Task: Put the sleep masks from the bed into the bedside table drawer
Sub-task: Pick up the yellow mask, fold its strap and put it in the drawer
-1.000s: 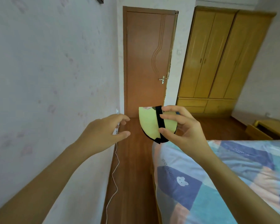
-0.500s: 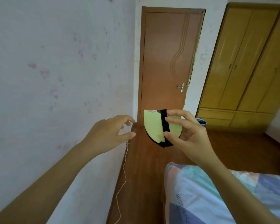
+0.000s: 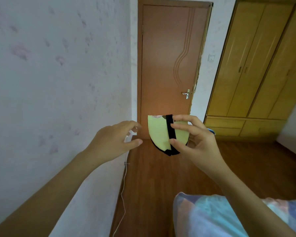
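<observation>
Your right hand pinches a folded sleep mask, pale yellow-green with a black strap down its middle: the fingers curl over the top edge and the thumb presses from below, so the mask hangs upright in the air in front of you, clear of every surface. Your left hand floats just left of it, fingers loosely bent, thumb out, holding nothing and not touching the mask.

Judging by this, you are mid-carry: one mask is off the bed and in hand, but none is visibly stowed. The bedside table and its drawer are nowhere in view, so whether the drawer is open cannot be told, and nor can how many masks remain on the bed. What is left is to bring this one to the drawer, drop it in, and repeat for any others.

Near right, only a corner of the bed shows, covered in a patchwork quilt of blue, teal and pink. Along the left runs a pale patterned wall, with a thin white cable trailing down it to the wooden floor. Far ahead stands a closed brown door, and to its right a yellow wooden wardrobe. Nothing visible blocks your hands; the loose cable near the floor could catch a foot in the narrow gap between wall and bed.
</observation>
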Motion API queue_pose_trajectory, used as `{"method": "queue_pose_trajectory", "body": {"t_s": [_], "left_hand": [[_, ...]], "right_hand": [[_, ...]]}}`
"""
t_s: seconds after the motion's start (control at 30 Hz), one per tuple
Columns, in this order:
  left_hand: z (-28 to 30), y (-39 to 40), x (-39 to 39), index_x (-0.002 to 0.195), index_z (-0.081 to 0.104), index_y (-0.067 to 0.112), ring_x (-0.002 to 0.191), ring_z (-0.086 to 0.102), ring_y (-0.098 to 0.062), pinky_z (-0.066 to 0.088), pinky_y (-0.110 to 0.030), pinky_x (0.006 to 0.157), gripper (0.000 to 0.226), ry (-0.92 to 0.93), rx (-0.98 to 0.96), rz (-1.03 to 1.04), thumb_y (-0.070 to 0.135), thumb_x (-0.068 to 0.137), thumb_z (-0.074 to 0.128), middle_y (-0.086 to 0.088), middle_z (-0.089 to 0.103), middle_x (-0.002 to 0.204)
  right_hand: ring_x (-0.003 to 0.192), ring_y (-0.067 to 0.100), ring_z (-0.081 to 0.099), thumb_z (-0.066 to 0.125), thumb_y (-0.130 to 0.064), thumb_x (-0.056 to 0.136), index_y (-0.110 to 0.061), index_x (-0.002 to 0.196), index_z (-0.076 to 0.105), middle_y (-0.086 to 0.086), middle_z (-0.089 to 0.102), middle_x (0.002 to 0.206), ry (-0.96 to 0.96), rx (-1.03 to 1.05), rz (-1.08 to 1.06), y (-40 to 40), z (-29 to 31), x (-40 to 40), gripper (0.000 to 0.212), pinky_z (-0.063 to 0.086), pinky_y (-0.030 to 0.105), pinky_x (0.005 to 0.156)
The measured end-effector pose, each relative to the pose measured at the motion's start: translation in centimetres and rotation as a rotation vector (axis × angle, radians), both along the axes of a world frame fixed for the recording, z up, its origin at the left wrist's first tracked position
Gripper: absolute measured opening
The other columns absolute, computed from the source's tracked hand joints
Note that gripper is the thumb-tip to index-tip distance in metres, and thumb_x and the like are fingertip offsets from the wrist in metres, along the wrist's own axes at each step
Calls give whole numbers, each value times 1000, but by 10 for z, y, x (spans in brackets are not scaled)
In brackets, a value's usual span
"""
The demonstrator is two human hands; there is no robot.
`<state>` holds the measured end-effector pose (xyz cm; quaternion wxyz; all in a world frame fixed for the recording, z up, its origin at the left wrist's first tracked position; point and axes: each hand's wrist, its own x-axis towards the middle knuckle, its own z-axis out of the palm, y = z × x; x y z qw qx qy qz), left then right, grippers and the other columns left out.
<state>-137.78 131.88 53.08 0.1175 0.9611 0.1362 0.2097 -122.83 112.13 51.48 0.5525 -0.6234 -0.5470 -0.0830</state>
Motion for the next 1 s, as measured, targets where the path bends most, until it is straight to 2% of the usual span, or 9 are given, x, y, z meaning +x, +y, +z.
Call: {"method": "queue_pose_trajectory", "body": {"t_s": [0.37, 0.57, 0.67, 0.9, 1.0], "left_hand": [[5, 130, 154, 127, 46, 36, 105, 54, 0, 46, -25, 81, 47, -15, -7, -101, 53, 85, 54, 18, 54, 128], [0, 170, 230, 127, 46, 38, 104, 53, 3, 41, -20, 76, 46, 11, 0, -135, 54, 85, 54, 20, 53, 128], [-1, 187, 274, 127, 45, 38, 105, 53, 2, 43, -21, 78, 46, 20, -8, -148, 53, 85, 54, 19, 53, 127], [3, 221, 392, 125, 46, 40, 97, 51, 5, 42, -21, 74, 43, 17, -1, -132, 54, 85, 54, 22, 51, 123], [8, 233, 441, 126, 46, 38, 103, 52, 3, 42, -22, 77, 44, 12, -2, -136, 52, 86, 54, 21, 51, 127]], "right_hand": [[124, 17, 51, 75, -11, 79, -14, 112, 69, -8, 54, 127, 22, -54, -137, 107, 9, 130, 33, 57, 40, 84], [126, 14, 49, 74, -11, 79, -13, 112, 68, -7, 54, 127, 39, -51, -170, 143, 4, 205, 33, 58, 38, 82], [126, 13, 49, 74, -11, 80, -12, 113, 68, -7, 54, 127, 36, -44, -178, 160, 1, 248, 34, 59, 36, 81], [126, 15, 49, 72, -17, 79, -10, 112, 68, -3, 54, 127, -1, -16, -163, 205, 0, 372, 34, 57, 38, 87], [125, 17, 50, 72, -18, 79, -10, 112, 68, -1, 54, 127, -18, -10, -151, 223, 7, 423, 35, 57, 37, 86]]}}
